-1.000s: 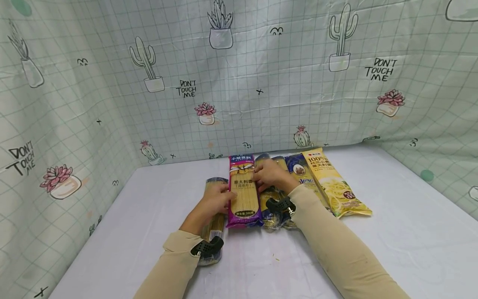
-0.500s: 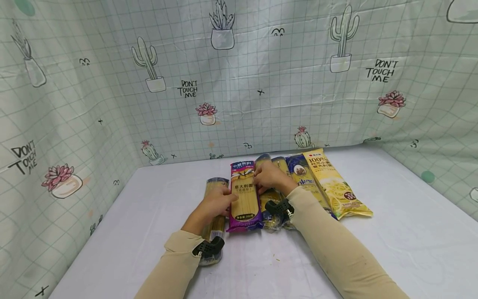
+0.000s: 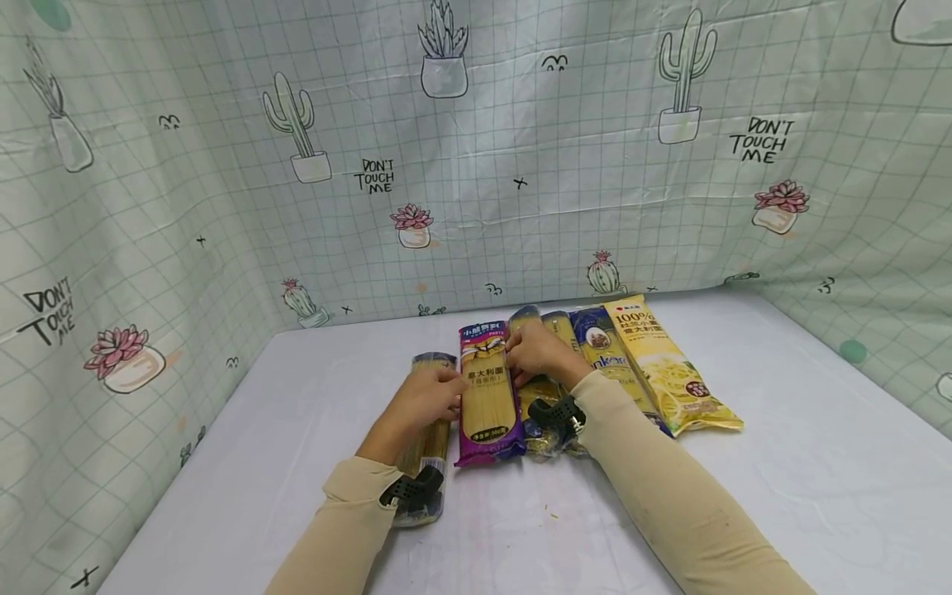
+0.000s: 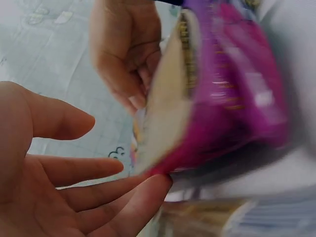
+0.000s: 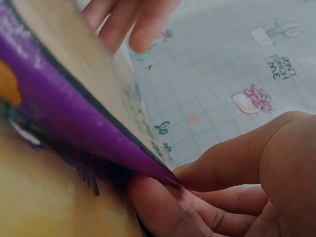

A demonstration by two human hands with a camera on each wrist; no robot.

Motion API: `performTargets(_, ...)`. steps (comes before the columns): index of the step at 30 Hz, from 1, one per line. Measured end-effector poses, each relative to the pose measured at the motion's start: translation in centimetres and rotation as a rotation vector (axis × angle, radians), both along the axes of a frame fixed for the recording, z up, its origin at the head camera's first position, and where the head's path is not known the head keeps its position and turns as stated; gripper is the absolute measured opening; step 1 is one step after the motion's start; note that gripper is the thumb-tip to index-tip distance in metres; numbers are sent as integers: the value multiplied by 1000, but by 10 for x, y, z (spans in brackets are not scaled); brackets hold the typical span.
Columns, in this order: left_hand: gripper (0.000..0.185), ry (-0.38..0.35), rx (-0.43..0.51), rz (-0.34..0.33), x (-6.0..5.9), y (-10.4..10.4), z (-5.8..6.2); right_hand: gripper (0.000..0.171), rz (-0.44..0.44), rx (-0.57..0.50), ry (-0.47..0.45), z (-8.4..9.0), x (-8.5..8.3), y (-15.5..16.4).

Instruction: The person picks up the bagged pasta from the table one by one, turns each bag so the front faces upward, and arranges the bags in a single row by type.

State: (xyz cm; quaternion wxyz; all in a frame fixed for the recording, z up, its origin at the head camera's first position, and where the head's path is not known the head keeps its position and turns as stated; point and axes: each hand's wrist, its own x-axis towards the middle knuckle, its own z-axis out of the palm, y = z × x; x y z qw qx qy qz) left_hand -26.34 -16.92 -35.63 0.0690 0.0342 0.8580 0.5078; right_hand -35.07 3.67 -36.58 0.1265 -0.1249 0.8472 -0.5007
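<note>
A purple pasta packet (image 3: 487,395) lies lengthwise on the white table (image 3: 781,463), between my two hands. My left hand (image 3: 427,397) sits at its left edge with fingers nearly straight; in the left wrist view my left hand (image 4: 49,187) touches the packet (image 4: 232,94) with a fingertip. My right hand (image 3: 539,354) pinches the packet's right edge near the top; in the right wrist view my right hand (image 5: 237,187) has its fingers curled under the packet's purple edge (image 5: 64,113), which is lifted a little.
A clear spaghetti packet (image 3: 430,446) lies under my left forearm. Right of the purple one lie dark packets (image 3: 546,413), a blue packet (image 3: 606,351) and a yellow packet (image 3: 669,368). A cactus-print cloth (image 3: 476,165) walls the table on three sides.
The purple packet has slid slightly toward me between my hands. Both hands stayed at its edges.
</note>
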Motion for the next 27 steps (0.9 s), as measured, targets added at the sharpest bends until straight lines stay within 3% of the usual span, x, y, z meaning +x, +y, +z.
performTargets(5,32,52,5,28,-2,-15,6,19,-15,-6,10,0,3,2)
performTargets(13,31,-7,-54,42,-4,-34,5,15,-96,-18,37,1,7,-2)
performTargets(27,32,-12,-303,102,-6,-69,0,16,-8,43,157,2,22,-24)
